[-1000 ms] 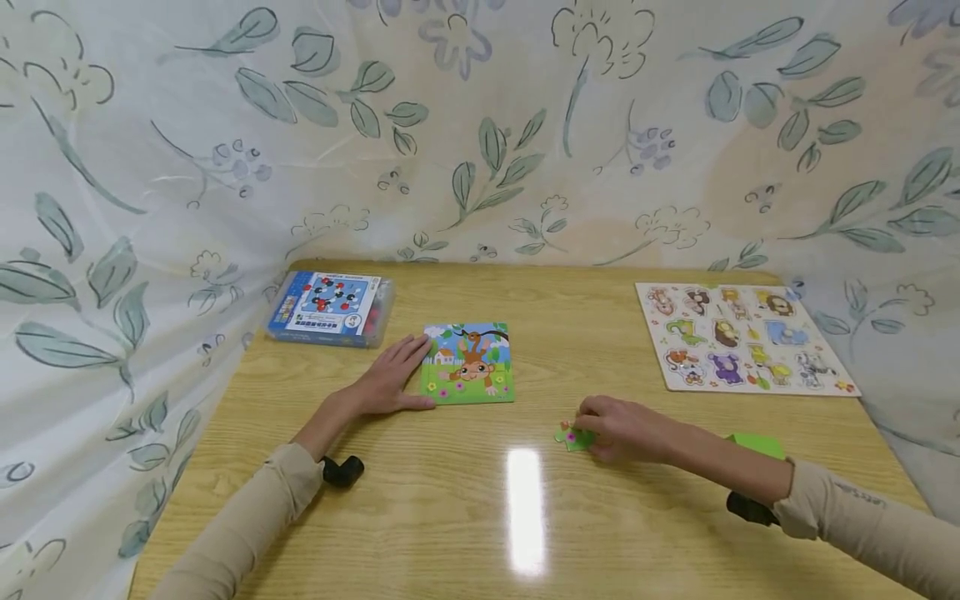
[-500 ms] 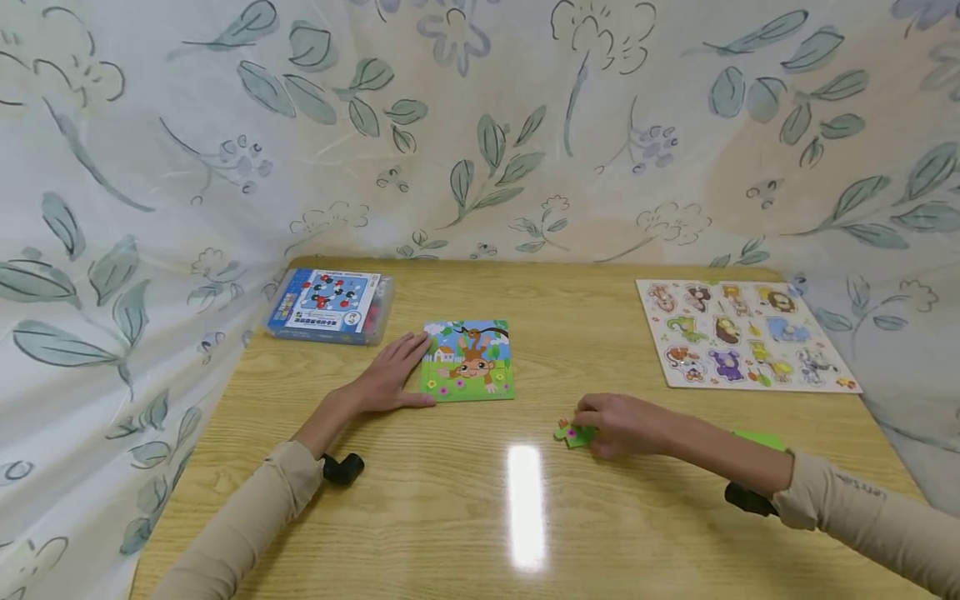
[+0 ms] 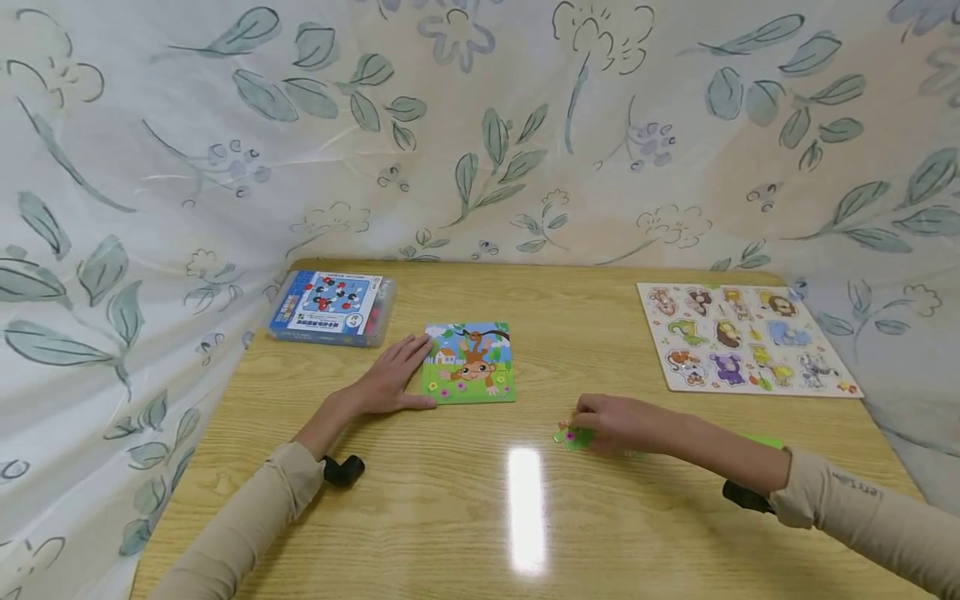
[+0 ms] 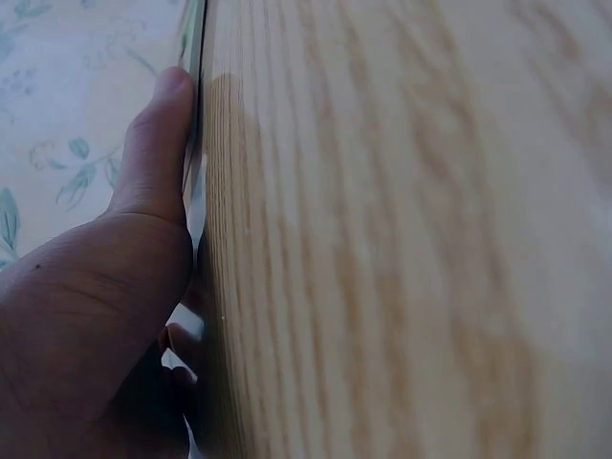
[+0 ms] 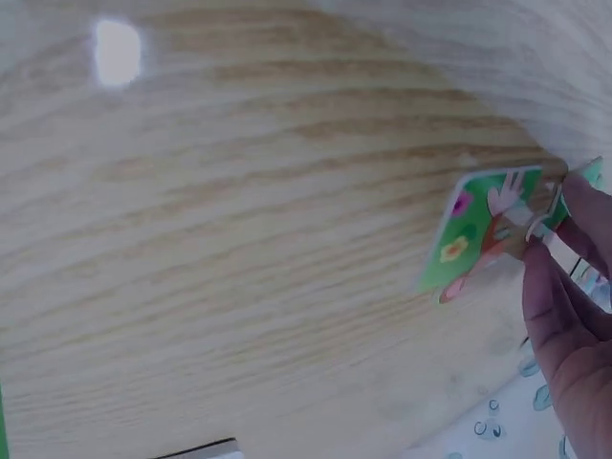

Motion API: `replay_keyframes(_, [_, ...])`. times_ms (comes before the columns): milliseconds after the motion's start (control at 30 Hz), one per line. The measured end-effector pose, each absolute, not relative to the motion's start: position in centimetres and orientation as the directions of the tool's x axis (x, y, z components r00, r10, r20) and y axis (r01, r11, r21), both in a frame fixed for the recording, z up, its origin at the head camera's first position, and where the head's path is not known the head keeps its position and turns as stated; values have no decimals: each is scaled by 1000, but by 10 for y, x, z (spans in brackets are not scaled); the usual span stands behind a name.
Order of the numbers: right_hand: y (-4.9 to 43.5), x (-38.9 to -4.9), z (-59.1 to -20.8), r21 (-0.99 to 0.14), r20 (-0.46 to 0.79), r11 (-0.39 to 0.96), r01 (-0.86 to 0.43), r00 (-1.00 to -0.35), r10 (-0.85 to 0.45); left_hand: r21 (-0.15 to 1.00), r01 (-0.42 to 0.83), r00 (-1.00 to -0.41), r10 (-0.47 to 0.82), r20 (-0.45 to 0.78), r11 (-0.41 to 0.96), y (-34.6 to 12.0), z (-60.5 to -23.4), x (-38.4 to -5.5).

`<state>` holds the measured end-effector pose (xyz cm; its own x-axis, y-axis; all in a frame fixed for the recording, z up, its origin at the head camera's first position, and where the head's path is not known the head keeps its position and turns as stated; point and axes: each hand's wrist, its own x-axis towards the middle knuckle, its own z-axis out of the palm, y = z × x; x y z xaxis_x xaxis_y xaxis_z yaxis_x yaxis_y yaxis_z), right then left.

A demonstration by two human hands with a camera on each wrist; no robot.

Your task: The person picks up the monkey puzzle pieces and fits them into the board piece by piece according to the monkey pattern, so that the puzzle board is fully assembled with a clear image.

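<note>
My left hand (image 3: 386,379) lies flat with fingers extended at the left side of a square monkey picture puzzle (image 3: 474,387). In the left wrist view, the thumb (image 4: 158,143) runs along the puzzle's thin edge. To the right, my right hand (image 3: 618,427) pinches a green jigsaw piece (image 3: 576,442) low over the table. The right wrist view shows a printed piece (image 5: 469,229) with a pink flower, a yellow flower and a small paw, tilted up at the fingertips. More green shows beyond the thumb there, partly hidden by the hand.
A clear plastic box with a molecule-model label (image 3: 333,308) stands at the back left. An animal peg puzzle board (image 3: 750,337) lies at the back right. Behind the right forearm a green object (image 3: 768,441) is partly hidden. A floral cloth (image 3: 480,125) hangs behind the wooden table (image 3: 420,517).
My right hand has turned the jigsaw piece slightly, and a green and pale bit now shows beneath the hand on its right. The left hand and the monkey puzzle have stayed in place.
</note>
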<state>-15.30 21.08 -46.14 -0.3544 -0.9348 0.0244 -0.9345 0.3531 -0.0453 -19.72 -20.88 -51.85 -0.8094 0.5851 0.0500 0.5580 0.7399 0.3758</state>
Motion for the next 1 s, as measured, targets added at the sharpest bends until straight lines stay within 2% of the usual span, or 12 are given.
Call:
replay_keyframes(200, [210,-151,-455,57,-58,343,-938,-346,-936,376,555,-812,582,48,742,-208,-518,-198])
replay_keyframes(433, [206,-156,-456,124,-43,283,-951,-291,-956,386,544,-816,577,37,745,-210,-521,-199])
replay_keyframes(667, [204,-161,-461,193,-6,203,-960,-208,-978,383,546,-816,577,40,745,-210,-522,-198])
replay_keyframes(800, [205,-162,-460,123,-49,259,-958,-267,-963,382,545,-816,577,38,746,-211,-523,-198])
replay_keyframes(933, [206,-164,-458,-22,-85,358,-934,-355,-931,386,546,-816,576,46,743,-211,-523,-198])
replay_keyframes(1000, [207,-165,-458,-93,-91,384,-919,-376,-922,385,548,-815,577,49,742,-210,-523,-198])
